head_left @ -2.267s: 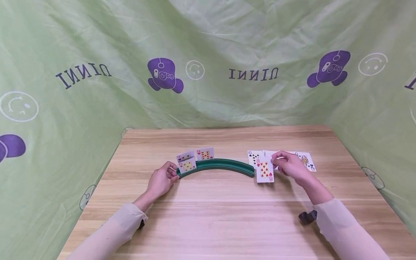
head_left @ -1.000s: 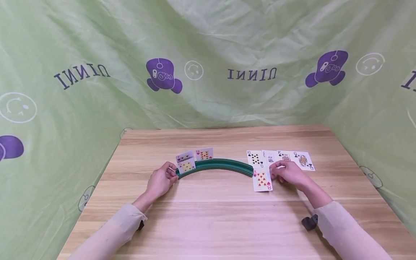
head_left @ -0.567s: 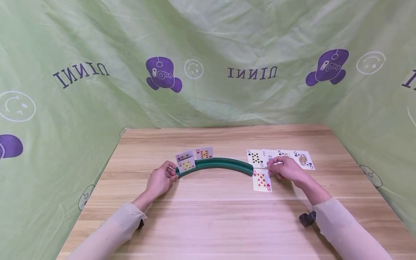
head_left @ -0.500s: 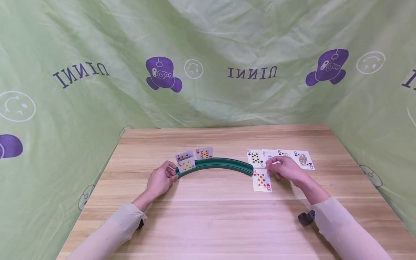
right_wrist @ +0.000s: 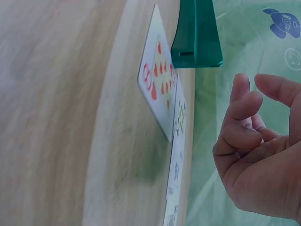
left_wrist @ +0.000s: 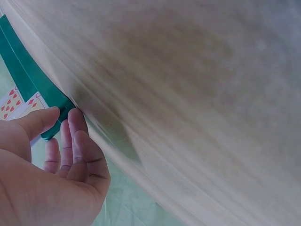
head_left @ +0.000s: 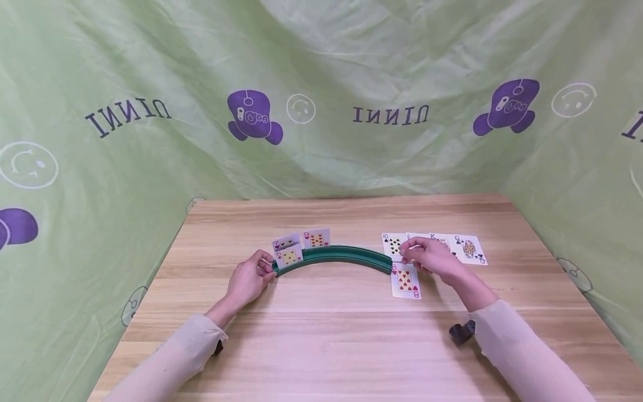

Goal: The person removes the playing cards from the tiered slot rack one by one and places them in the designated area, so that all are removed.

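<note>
In the head view, my left hand (head_left: pixel 249 277) pinches the left end of a curved green playing card holder (head_left: pixel 346 254); the left wrist view shows the thumb on top of this holder (left_wrist: pixel 28 66). A five of diamonds (head_left: pixel 289 257) and a seven (head_left: pixel 286 242) stand in that end, with another red card (head_left: pixel 317 239) beside them. My right hand (head_left: pixel 433 258) hovers over the cards at right, loosely curled. Nothing lies between its thumb and fingers in the right wrist view (right_wrist: pixel 263 146). Below it, an eight of hearts (head_left: pixel 405 281) lies by the holder's right end.
A ten of spades (head_left: pixel 393 244), a king (head_left: pixel 436 237) and a queen (head_left: pixel 469 249) lie in an overlapping row on the wooden table (head_left: pixel 321 335), partly covered by my right hand. A green printed cloth (head_left: pixel 331 162) hangs around the table.
My right hand has lowered the eight of hearts onto the table and let go. It has since moved left, over the ten of spades. The left hand has stayed on the holder.
</note>
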Tool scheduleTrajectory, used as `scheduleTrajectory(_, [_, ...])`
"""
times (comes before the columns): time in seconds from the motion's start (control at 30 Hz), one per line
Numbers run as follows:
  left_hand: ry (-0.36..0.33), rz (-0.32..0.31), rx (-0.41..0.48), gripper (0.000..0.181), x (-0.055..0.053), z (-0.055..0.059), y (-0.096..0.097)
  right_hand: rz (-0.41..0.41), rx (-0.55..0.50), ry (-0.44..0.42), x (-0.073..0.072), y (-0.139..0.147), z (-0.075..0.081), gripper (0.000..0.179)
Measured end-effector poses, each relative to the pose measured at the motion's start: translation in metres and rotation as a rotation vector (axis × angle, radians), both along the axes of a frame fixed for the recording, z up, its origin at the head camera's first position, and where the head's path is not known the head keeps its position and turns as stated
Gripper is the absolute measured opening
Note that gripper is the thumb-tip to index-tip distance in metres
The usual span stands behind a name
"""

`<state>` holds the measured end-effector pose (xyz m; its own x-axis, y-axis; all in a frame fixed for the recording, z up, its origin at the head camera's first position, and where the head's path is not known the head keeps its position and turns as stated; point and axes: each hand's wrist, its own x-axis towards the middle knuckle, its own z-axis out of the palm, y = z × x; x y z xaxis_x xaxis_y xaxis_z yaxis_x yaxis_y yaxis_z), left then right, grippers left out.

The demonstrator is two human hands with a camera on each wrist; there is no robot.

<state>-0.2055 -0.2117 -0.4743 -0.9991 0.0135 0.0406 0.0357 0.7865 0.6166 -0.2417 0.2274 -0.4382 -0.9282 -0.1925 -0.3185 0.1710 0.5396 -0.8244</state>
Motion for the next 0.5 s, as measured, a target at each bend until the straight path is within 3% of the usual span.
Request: scheduleTrajectory(0.5, [-0.004,-0.001,0.009,0.028,0.000,0.000,0.001,0.072,-0.143,0.057,-0.005,-0.025,0.005,0.035])
